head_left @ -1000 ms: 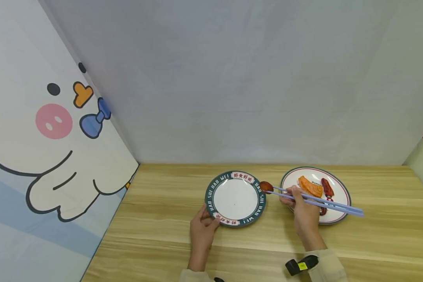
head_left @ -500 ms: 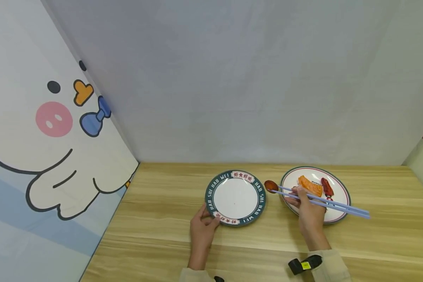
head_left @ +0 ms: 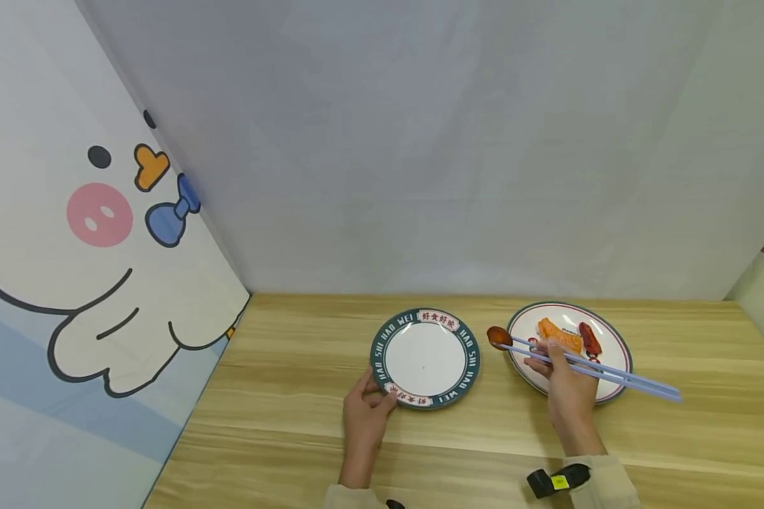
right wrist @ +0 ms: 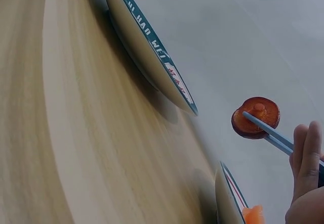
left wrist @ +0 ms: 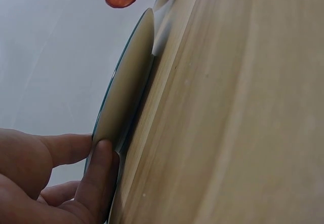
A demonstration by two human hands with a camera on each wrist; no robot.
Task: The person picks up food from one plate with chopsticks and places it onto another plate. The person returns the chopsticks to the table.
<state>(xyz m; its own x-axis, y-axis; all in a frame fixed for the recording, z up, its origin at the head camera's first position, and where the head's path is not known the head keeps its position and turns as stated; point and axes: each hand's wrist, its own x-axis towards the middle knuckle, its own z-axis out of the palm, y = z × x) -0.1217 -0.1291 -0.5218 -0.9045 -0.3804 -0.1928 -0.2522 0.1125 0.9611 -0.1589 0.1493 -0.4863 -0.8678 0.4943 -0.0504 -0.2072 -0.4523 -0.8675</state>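
In the head view my left hand (head_left: pixel 366 417) pinches the near left rim of a green-rimmed plate (head_left: pixel 425 358); the left wrist view has the thumb and fingers at the edge of this plate (left wrist: pixel 124 82). My right hand (head_left: pixel 571 392) holds a pair of pale blue chopsticks (head_left: pixel 637 382). Their tips grip a glossy reddish-brown mushroom (head_left: pixel 499 337), raised between the two plates. In the right wrist view the mushroom (right wrist: pixel 255 117) has a small nub in its middle. Under my right hand is a white plate with red and green rim lines (head_left: pixel 611 390).
On the right plate lie an orange salmon-like slice (head_left: pixel 559 335) and a dark red piece (head_left: pixel 590 338). My hand covers part of that plate. A grey cloth wall (head_left: pixel 458 155) rises behind the wooden table (head_left: pixel 280 396), and a cartoon-printed panel (head_left: pixel 32 283) stands at the left.
My right hand has shifted right, taking the chopsticks and mushroom from beside the green plate's rim into the gap nearer the right plate. The left hand and its plate have stayed put.
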